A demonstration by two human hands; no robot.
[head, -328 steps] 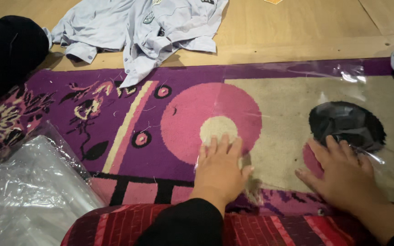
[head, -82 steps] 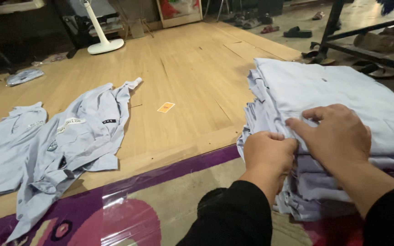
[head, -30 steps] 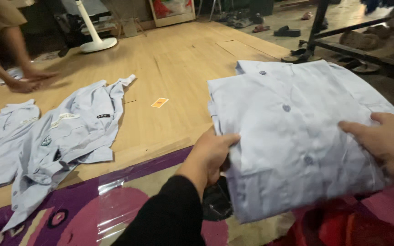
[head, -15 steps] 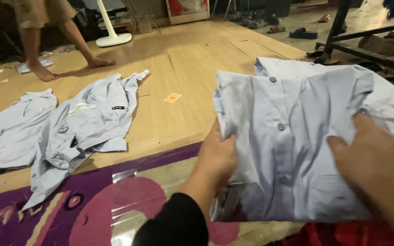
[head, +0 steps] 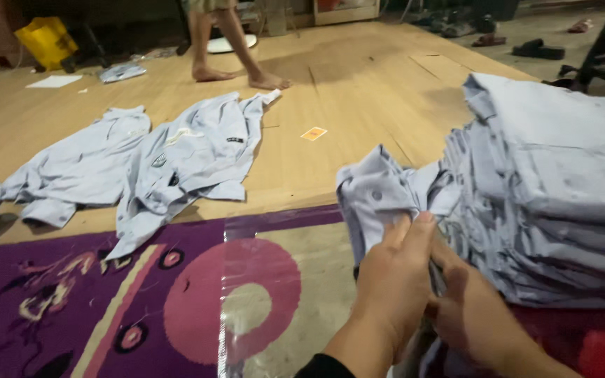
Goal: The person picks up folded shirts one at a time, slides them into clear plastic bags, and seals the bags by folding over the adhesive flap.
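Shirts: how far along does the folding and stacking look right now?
Done: a tall stack of folded light-blue shirts at the right. In hand: the left hand and right hand grip one bunched shirt beside that stack, over the purple rug. Left: two loose shirts lie spread on the wooden floor.

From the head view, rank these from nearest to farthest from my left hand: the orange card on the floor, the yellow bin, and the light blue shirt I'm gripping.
1. Light blue shirt: gripped in the left hand, beside the stack.
2. Orange card: on the wooden floor, mid-distance ahead.
3. Yellow bin: far back left, by the dark wall.
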